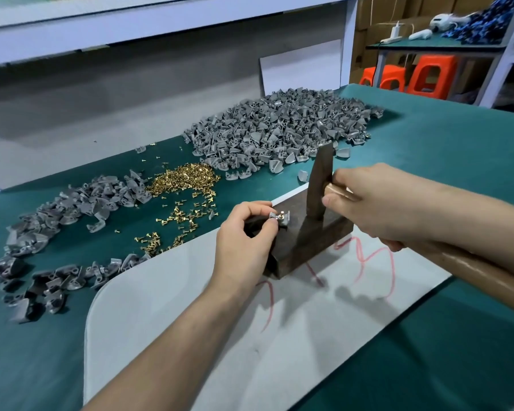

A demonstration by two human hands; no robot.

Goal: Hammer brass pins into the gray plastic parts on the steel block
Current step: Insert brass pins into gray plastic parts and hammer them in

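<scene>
Workpiece: 1 gray plastic part point(283, 221), seated on the top face of the steel block point(309, 243) near the block's 10 o'clock end. Its long axis lies roughly 9 to 3 o'clock; finer form is too small to tell.

Fastener: 1 brass pin point(282, 214) standing in the part, head up, shank vertical. The head sits proud of the plastic, so it is judged unstruck.

Left hand point(244, 244): thumb and forefinger curled, pinching the part to steady it on the block.

Right hand point(377, 203): fingers wrapped round the hammer handle point(472, 271), close under the hammer head point(319, 179). The head stands upright with its long axis near vertical and its lower face down, at 3 o'clock of the part. Whether it touches the block cannot be told. The handle runs off toward 4 o'clock.

Stock, placed from the block:
- large heap of gray parts point(279, 129), 12 o'clock
- heap of brass pins point(184, 179), 10 o'clock, with strays trailing toward the block
- smaller heap of gray parts point(80, 203), 9 o'clock
- loose group of gray parts point(42, 283), 8 o'clock

Whether any heaped part already carries a pin cannot be told.

Progress, as a judgement: 1 part is loaded and awaiting the blow, and the size of the 12 o'clock heap suggests most of the work is still ahead.

Support: pale board point(190, 315) with red scrawl under the block, on a green mat point(442, 143).
</scene>
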